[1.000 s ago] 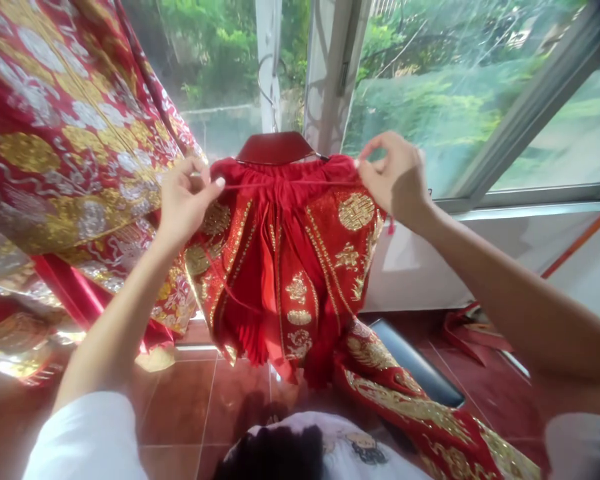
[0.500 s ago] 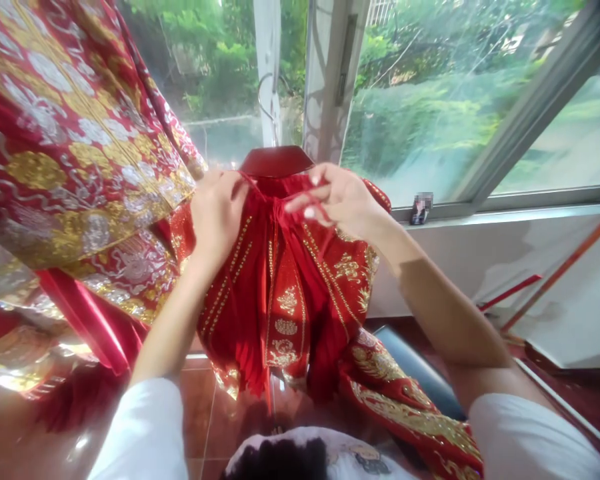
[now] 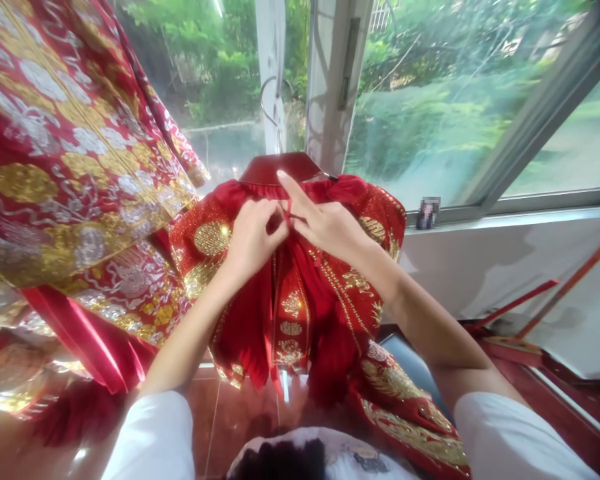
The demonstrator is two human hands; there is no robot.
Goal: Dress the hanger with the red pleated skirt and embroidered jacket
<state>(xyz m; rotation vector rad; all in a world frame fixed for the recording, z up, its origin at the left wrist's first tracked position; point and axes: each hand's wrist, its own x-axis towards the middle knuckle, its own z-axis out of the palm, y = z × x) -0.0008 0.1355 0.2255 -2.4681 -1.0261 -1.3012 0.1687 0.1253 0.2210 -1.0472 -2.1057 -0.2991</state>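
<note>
A red garment [image 3: 337, 307] with gold embroidery, beaded lines and pleated panels hangs in front of me from a hanger [image 3: 280, 169] with a wide dark-red top and a metal hook. My left hand [image 3: 254, 233] is closed at the middle of its upper edge, thumb and fingers pinched on a thin red tie string [image 3: 289, 208]. Facing it, my right hand [image 3: 325, 230] also pinches the string, its index finger stretched out upward. The fingertips of both hands nearly touch. Part of the garment's upper edge lies hidden behind my hands.
At the left hangs a large red robe [image 3: 90, 153] with gold and silver embroidery. Windows [image 3: 415, 140] stand behind, and a small card-like picture [image 3: 428, 213] leans on the sill [image 3: 510, 220]. Gold-embroidered red cloth [image 3: 410, 400] lies lower right, beside a dark seat-like surface [image 3: 417, 363].
Both hands have come inward to meet at the middle of the garment's upper edge. The left moved right and down; the right is now pinching the string. The garment's shoulders show more.
</note>
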